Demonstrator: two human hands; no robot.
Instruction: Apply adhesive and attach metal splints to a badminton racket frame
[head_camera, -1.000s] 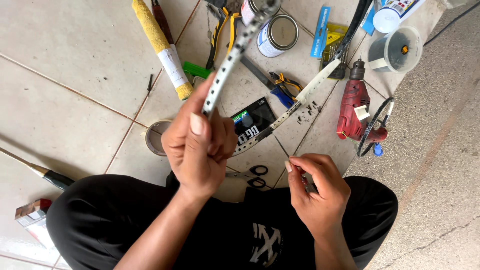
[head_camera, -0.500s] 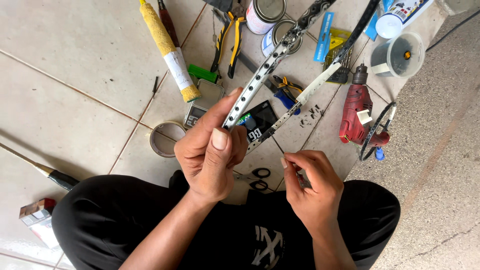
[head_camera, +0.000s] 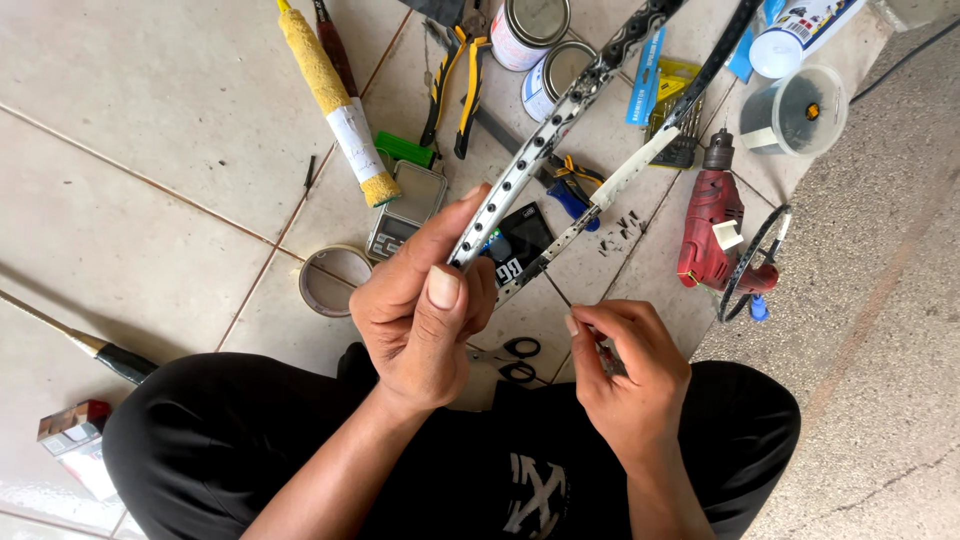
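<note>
My left hand (head_camera: 425, 315) grips a bare racket frame (head_camera: 560, 120), white and black with rows of small holes, near its lower end. The frame rises up and to the right out of the picture. My right hand (head_camera: 625, 365) is closed around a small thin tool whose kind I cannot make out, just to the right of and below the frame. Black scissors (head_camera: 515, 360) lie on the floor tiles between my two hands, above my black trousers.
On the tiles lie a yellow-gripped racket handle (head_camera: 330, 95), a small pocket scale (head_camera: 405, 210), a tape roll (head_camera: 330, 280), yellow pliers (head_camera: 455, 80), two tins (head_camera: 545, 45), a red power drill (head_camera: 710, 220), a clear cup (head_camera: 795, 110) and a small box (head_camera: 70, 425).
My left hand has swung the racket frame to the right, so it now leans further right. My right hand has stayed where it was.
</note>
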